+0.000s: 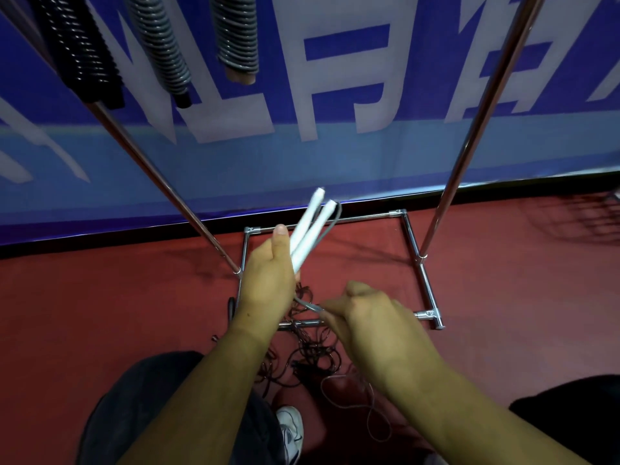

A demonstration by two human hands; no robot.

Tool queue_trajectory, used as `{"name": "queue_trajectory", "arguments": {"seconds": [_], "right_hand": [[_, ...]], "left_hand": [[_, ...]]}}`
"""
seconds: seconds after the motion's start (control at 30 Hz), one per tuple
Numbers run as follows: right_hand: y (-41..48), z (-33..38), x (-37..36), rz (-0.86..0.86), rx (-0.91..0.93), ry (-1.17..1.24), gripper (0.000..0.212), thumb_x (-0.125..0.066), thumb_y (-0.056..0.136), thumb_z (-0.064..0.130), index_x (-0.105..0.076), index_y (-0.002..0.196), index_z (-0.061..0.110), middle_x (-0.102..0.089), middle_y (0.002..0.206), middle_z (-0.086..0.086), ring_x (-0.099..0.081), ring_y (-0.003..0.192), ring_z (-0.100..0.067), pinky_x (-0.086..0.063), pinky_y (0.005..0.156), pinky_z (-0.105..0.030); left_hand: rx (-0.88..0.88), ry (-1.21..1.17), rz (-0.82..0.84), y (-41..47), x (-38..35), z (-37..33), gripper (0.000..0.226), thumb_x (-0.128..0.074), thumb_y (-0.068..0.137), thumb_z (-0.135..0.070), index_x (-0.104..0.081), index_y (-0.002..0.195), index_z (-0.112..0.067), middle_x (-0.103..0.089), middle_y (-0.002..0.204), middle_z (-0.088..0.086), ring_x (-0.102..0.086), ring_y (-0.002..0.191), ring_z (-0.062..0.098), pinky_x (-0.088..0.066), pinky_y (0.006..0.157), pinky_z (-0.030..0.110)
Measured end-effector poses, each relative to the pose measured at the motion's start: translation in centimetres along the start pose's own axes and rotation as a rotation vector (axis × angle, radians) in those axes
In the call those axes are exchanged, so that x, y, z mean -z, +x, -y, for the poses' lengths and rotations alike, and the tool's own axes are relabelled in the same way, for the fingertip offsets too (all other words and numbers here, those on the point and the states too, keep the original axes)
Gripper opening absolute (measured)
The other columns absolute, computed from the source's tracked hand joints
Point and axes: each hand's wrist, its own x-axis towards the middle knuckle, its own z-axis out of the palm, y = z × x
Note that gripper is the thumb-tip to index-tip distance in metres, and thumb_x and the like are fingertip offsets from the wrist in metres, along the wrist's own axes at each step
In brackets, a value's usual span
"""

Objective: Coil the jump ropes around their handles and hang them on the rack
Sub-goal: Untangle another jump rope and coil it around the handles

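Left hand point(268, 273) grips white handles point(310, 226); right hand point(369, 317) pinches grey rope point(308, 305); both between rack uprights point(449, 196).

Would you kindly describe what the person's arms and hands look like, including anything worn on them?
The left forearm and right forearm are bare, no sleeves in view. The left hand and right hand wear no gloves; no watch, bracelet or ring shows.

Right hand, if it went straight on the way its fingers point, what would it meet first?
Probably the left hand, near its heel below the white handles. The right hand pinches the grey rope and points left toward it; depth is unclear.
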Motion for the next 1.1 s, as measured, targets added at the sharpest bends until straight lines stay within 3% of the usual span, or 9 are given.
{"name": "queue_trajectory", "arguments": {"seconds": [0.2, 0.33, 0.5, 0.63, 0.73, 0.87, 0.93, 1.0, 1.1], "right_hand": [[-0.3, 0.3, 0.3, -0.035, 0.034, 0.015, 0.039, -0.050, 0.098, 0.058, -0.047, 0.134, 0.044, -0.051, 0.106, 0.008, -0.065, 0.098, -0.026, -0.053, 0.075, -0.037], [0.3, -0.3, -0.4, -0.107, 0.099, 0.097, 0.037, -0.036, 0.099, 0.056, -0.059, 0.119, 0.035, -0.048, 0.092, 0.006, -0.062, 0.081, -0.027, -0.055, 0.066, -0.045], [0.7, -0.5, -1.8, -0.206, 0.159, 0.148, 0.045, -0.029, 0.098, 0.051, -0.063, 0.103, 0.021, -0.053, 0.085, 0.001, -0.060, 0.070, -0.031, -0.054, 0.058, -0.045], [0.5, -0.5, -1.5, -0.185, 0.191, 0.197, 0.032, -0.037, 0.094, 0.053, -0.048, 0.118, 0.037, -0.054, 0.097, 0.006, -0.065, 0.079, -0.029, -0.056, 0.063, -0.046], [0.3, -0.6, -1.3, -0.259, 0.172, 0.102, 0.034, -0.035, 0.098, 0.057, -0.057, 0.116, 0.039, -0.053, 0.088, 0.007, -0.064, 0.068, -0.028, -0.055, 0.052, -0.043], [0.6, -0.6, -1.6, -0.301, 0.111, 0.003, 0.040, -0.032, 0.098, 0.055, -0.065, 0.104, 0.034, -0.052, 0.081, 0.008, -0.060, 0.060, -0.025, -0.048, 0.045, -0.033], [0.9, -0.8, -1.9, -0.310, 0.136, 0.057, 0.040, -0.035, 0.099, 0.051, -0.067, 0.094, 0.028, -0.050, 0.076, 0.009, -0.056, 0.062, -0.020, -0.040, 0.053, -0.028], [1.0, -1.0, -1.9, -0.233, 0.132, 0.224, 0.033, -0.041, 0.101, 0.046, -0.064, 0.085, 0.027, -0.048, 0.068, 0.014, -0.047, 0.063, -0.008, -0.034, 0.062, -0.022], [1.1, -0.7, -1.9, -0.046, 0.061, 0.421, 0.035, -0.052, 0.104, 0.036, -0.051, 0.069, 0.029, -0.049, 0.055, 0.015, -0.046, 0.057, -0.004, -0.033, 0.057, -0.014]], "left_hand": [[0.167, -0.286, -0.006, 0.3, -0.1, -0.1, 0.055, -0.034, 0.109, -0.051, -0.059, 0.078, -0.014, -0.046, 0.047, 0.000, -0.038, 0.041, 0.016, -0.031, 0.046, 0.026], [0.216, -0.346, 0.014, 0.0, 0.0, -0.6, 0.051, -0.034, 0.110, -0.049, -0.059, 0.083, -0.013, -0.045, 0.047, 0.000, -0.037, 0.036, 0.011, -0.028, 0.035, 0.020], [0.255, -0.377, 0.021, 0.2, 0.2, -0.4, 0.051, -0.034, 0.109, -0.051, -0.060, 0.084, -0.014, -0.046, 0.047, -0.001, -0.038, 0.038, 0.012, -0.029, 0.041, 0.022], [0.280, -0.405, 0.030, 0.4, 0.2, -0.2, 0.050, -0.035, 0.108, -0.053, -0.062, 0.086, -0.016, -0.047, 0.048, -0.001, -0.037, 0.040, 0.014, -0.027, 0.040, 0.023], [0.275, -0.422, 0.038, 0.4, 0.2, -0.2, 0.049, -0.036, 0.108, -0.052, -0.062, 0.088, -0.016, -0.047, 0.049, -0.001, -0.037, 0.040, 0.013, -0.027, 0.038, 0.021], [0.276, -0.468, 0.045, 0.4, 0.1, -0.1, 0.047, -0.037, 0.108, -0.053, -0.062, 0.091, -0.017, -0.046, 0.049, 0.000, -0.037, 0.040, 0.013, -0.028, 0.038, 0.022], [0.261, -0.446, 0.043, 0.4, 0.0, -0.1, 0.047, -0.037, 0.108, -0.053, -0.062, 0.090, -0.017, -0.047, 0.050, 0.000, -0.037, 0.040, 0.013, -0.029, 0.038, 0.022], [0.232, -0.387, 0.027, 0.4, 0.0, 0.0, 0.049, -0.037, 0.108, -0.053, -0.063, 0.087, -0.016, -0.048, 0.049, 0.000, -0.039, 0.040, 0.015, -0.030, 0.041, 0.023], [0.124, -0.249, -0.001, 0.4, 0.0, 0.3, 0.056, -0.036, 0.108, -0.053, -0.064, 0.080, -0.013, -0.051, 0.048, -0.001, -0.044, 0.042, 0.018, -0.036, 0.048, 0.031]]}}
